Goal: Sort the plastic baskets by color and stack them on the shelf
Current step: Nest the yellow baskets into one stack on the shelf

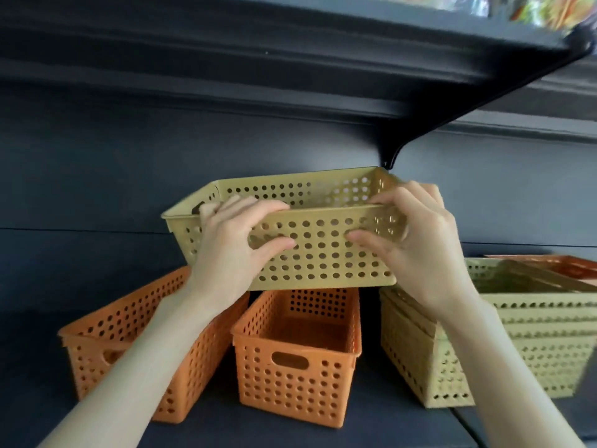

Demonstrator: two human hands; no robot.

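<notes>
I hold a yellow perforated basket [319, 250] in the air above the shelf, tilted slightly. My left hand [232, 250] grips its near rim on the left, and my right hand [416, 244] grips the near rim on the right. Below it, two orange baskets stand side by side on the dark shelf [290, 434]: one at the left [129, 337], one in the middle [297, 360]. To the right sits a stack of yellow baskets [529, 344], nested. Behind that stack an orange basket [568, 266] shows partly.
A dark upper shelf [355, 33] hangs overhead, held by a black bracket [452, 121] that comes down just behind the held basket. The dark back wall [97, 176] closes the shelf. Colourful packaged goods [484, 4] lie on the upper shelf.
</notes>
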